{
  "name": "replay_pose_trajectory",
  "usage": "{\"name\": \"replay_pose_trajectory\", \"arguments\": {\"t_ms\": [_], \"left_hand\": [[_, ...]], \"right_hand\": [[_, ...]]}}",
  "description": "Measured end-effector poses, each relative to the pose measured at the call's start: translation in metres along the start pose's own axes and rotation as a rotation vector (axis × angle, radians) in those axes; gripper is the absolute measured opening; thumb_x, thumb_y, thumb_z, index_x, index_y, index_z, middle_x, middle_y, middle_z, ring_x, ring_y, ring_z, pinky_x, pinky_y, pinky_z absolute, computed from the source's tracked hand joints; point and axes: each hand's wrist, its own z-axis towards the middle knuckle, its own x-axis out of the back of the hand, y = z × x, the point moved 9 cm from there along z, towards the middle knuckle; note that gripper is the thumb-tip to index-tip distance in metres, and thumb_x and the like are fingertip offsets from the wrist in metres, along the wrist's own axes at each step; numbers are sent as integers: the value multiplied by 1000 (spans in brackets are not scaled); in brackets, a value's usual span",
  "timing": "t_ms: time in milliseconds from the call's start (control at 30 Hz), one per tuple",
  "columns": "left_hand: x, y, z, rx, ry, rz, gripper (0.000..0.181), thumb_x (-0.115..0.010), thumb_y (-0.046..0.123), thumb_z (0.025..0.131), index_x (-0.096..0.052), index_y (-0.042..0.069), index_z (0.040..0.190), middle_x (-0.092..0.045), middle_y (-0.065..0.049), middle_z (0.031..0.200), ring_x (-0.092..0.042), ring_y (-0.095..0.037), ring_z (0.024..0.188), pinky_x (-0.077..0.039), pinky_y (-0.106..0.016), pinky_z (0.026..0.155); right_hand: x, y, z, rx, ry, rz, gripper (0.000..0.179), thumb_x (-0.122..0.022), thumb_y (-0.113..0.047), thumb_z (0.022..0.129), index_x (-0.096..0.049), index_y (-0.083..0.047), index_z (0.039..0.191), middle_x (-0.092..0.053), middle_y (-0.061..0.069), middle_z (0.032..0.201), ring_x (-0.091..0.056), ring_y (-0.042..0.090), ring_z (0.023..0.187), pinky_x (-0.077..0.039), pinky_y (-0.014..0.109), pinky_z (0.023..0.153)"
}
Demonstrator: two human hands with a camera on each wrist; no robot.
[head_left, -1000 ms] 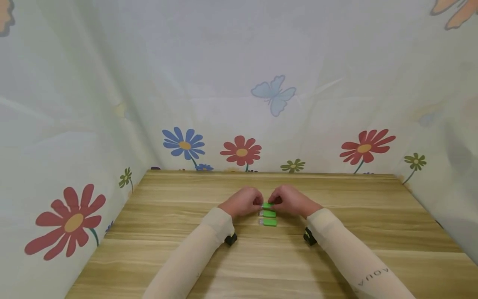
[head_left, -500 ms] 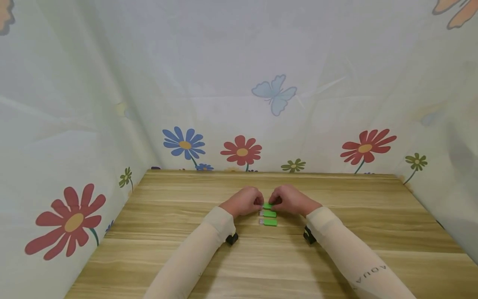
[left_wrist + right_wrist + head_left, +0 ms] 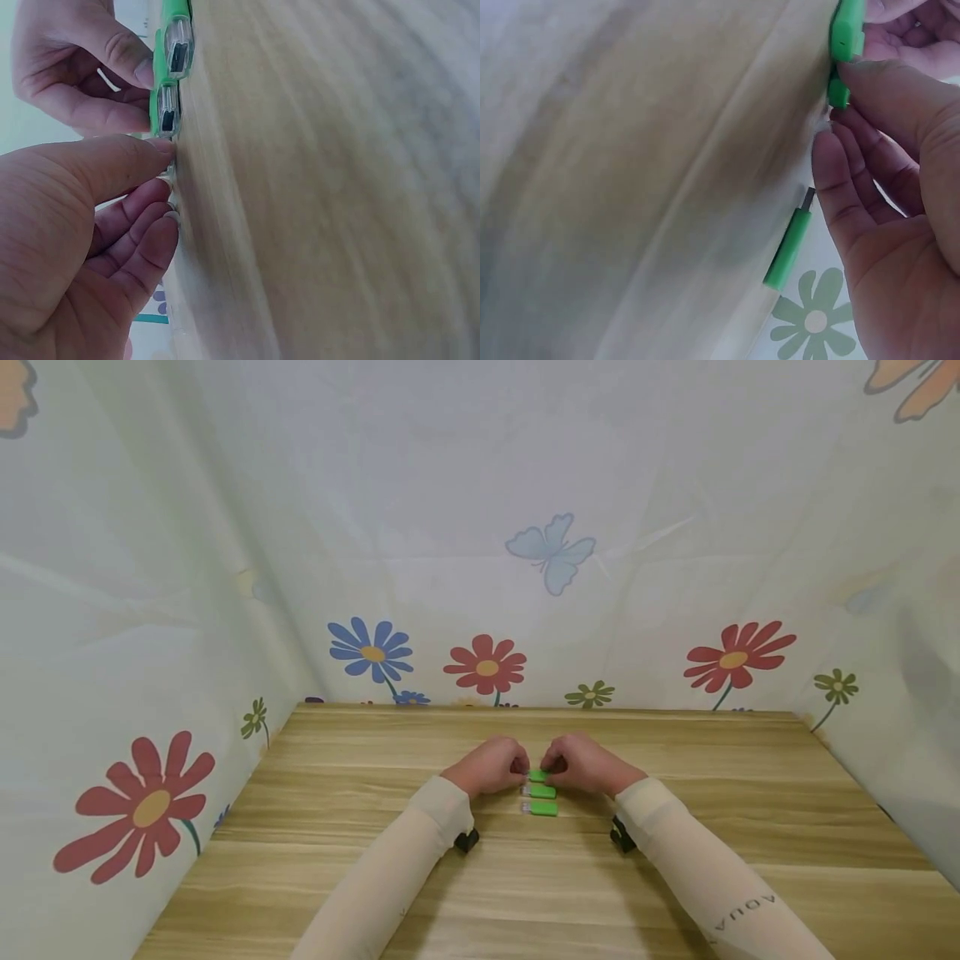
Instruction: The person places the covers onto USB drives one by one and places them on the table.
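Three green USB sticks with clear ends lie in a column on the wooden table. The nearest USB stick (image 3: 543, 808) and the middle USB stick (image 3: 542, 792) lie untouched in the head view. At the farthest USB stick (image 3: 537, 775), my left hand (image 3: 491, 766) pinches the clear end between thumb and fingers. My right hand (image 3: 587, 766) pinches its green end (image 3: 838, 94). Fingers partly cover this stick in both wrist views. A further slim green piece with a dark grey tip (image 3: 787, 247) lies beside my right fingers in the right wrist view, hidden in the head view.
The wooden table (image 3: 525, 893) runs back to a white curtain (image 3: 420, 527) printed with flowers and a butterfly. More of this fabric hangs at both sides. A small black wrist camera (image 3: 466, 839) sits under the left cuff, another black camera (image 3: 622, 835) under the right.
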Motion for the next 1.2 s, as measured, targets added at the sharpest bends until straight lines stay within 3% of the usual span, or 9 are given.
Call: {"name": "replay_pose_trajectory", "arguments": {"t_ms": [233,467,633,867,1100,1200], "left_hand": [[1,-17,-2,32,13,-64,13,-75,19,93,-77,15,105,-72,6,96,-62,-7,85,-55,-25,83],[18,-28,-9,58,100,-138,18,-67,19,96,-76,17,112,-70,8,103,-61,-9,90,-55,-27,85],[30,-31,-10,66,138,-71,25,-68,19,96,-72,13,119,-66,3,111,-59,-15,101,-54,-32,96],[28,-44,-6,116,118,100,40,-74,21,89,-68,13,127,-62,-3,128,-52,-22,124,-45,-35,112],[24,-50,-6,183,76,103,49,-76,22,85,-66,8,130,-63,-5,122,-55,-22,112,-48,-35,105],[25,-51,-4,195,70,87,41,-78,20,83,-69,6,120,-65,-5,111,-57,-20,101,-51,-34,96]], "right_hand": [[16,14,-4,-85,62,71,17,-78,-13,90,-78,-4,105,-75,6,101,-69,13,91,-60,37,83],[35,23,-10,-99,156,44,16,-76,-11,90,-78,-2,102,-75,8,98,-67,16,88,-58,37,81],[42,33,-12,-117,203,-7,21,-80,-11,86,-77,1,102,-75,14,99,-66,28,91,-56,43,82],[40,51,-13,-152,160,-49,30,-84,-11,79,-75,0,106,-73,15,106,-66,32,99,-55,48,89],[33,57,-13,-170,86,-73,44,-85,-14,75,-72,0,115,-67,14,114,-64,32,106,-53,51,94],[31,56,-11,-146,73,-94,42,-85,-13,75,-72,1,112,-67,13,108,-64,28,99,-54,48,90]]}}
